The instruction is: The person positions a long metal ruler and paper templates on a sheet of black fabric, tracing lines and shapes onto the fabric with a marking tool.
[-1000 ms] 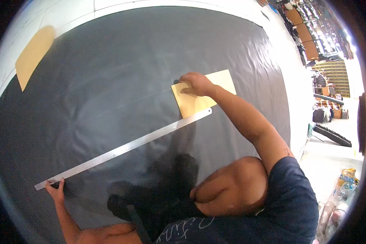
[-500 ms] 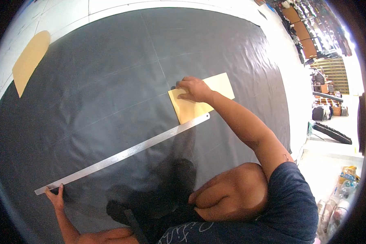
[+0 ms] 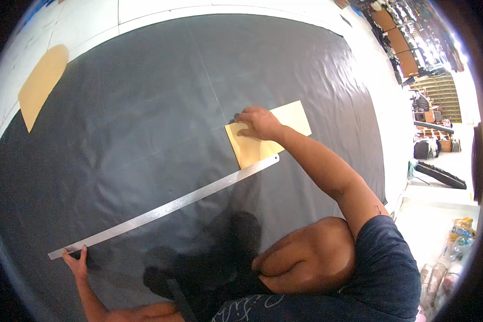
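A long metal ruler (image 3: pixel 166 208) lies slantwise across the black sheet (image 3: pixel 139 107). My left hand (image 3: pixel 77 261) is at its lower left end, thumb and a finger pressed on the ruler's near edge. The ruler's other end, with a hole, meets the near edge of a pale yellow rectangular card (image 3: pixel 292 118). On that card's left part rests my right hand (image 3: pixel 260 123), fingers bent over the far edge. A small dark object (image 3: pixel 235 117) shows at the right fingertips; its kind is unclear. Thin light lines (image 3: pixel 212 91) run over the sheet beyond the card.
A second tan card (image 3: pixel 44 86) with one rounded end lies over the sheet's left edge, partly on the white tiled floor (image 3: pixel 86 27). My bent knee (image 3: pixel 311 247) is close on the right. Plastic-wrapped items (image 3: pixel 448 268) and cluttered shelves (image 3: pixel 397 37) stand at the right.
The whole view has shifted slightly, so everything sits a little lower. Both hands, the ruler and the cards keep about the same places on the sheet.
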The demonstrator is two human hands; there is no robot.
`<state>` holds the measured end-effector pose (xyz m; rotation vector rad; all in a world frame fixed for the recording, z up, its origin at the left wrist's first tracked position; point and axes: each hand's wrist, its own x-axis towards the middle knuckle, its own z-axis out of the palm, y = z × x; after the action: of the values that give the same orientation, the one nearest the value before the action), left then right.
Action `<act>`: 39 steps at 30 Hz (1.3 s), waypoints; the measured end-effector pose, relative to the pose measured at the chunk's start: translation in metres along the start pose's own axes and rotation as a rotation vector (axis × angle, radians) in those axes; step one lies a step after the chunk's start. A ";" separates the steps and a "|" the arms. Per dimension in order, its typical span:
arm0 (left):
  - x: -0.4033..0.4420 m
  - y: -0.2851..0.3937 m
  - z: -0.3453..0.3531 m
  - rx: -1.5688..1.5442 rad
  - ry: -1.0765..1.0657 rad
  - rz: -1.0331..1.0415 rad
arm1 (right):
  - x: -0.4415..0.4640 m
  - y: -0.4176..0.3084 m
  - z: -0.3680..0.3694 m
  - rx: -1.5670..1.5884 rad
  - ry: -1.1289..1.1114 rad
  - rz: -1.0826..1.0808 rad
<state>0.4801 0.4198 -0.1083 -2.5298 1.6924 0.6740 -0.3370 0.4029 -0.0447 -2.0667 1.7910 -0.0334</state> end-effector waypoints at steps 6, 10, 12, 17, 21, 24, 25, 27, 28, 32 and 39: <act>-0.010 0.016 -0.005 0.028 -0.004 -0.026 | -0.001 0.002 0.002 0.000 -0.009 0.013; -0.013 0.018 -0.004 0.055 0.019 -0.010 | 0.001 -0.001 -0.001 -0.001 0.001 0.012; -0.014 0.020 -0.003 0.061 0.023 -0.020 | 0.001 0.000 0.000 0.014 0.008 0.009; -0.014 0.020 -0.003 0.053 0.040 0.006 | 0.001 -0.001 -0.002 0.036 0.014 -0.002; -0.014 0.025 -0.006 0.051 0.001 -0.030 | 0.002 -0.001 -0.003 0.006 -0.056 0.046; -0.014 0.034 -0.012 0.049 -0.025 -0.042 | 0.003 0.000 0.000 0.008 -0.045 0.050; -0.018 0.036 -0.014 0.034 -0.036 -0.045 | 0.003 0.002 0.001 -0.003 -0.034 0.051; -0.011 0.026 -0.007 -0.004 0.025 0.023 | 0.001 -0.005 -0.008 0.016 -0.070 0.082; -0.016 0.039 -0.011 0.023 0.011 -0.017 | 0.002 -0.006 -0.012 0.020 -0.087 0.124; -0.013 0.029 -0.008 -0.026 -0.013 0.004 | 0.008 0.005 -0.011 0.040 -0.055 0.044; -0.055 0.050 -0.008 -0.030 0.011 -0.076 | 0.081 -0.123 -0.035 -0.006 -0.250 -0.101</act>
<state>0.4205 0.4456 -0.0703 -2.6077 1.5918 0.6856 -0.2160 0.3279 0.0063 -2.0616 1.5388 0.1932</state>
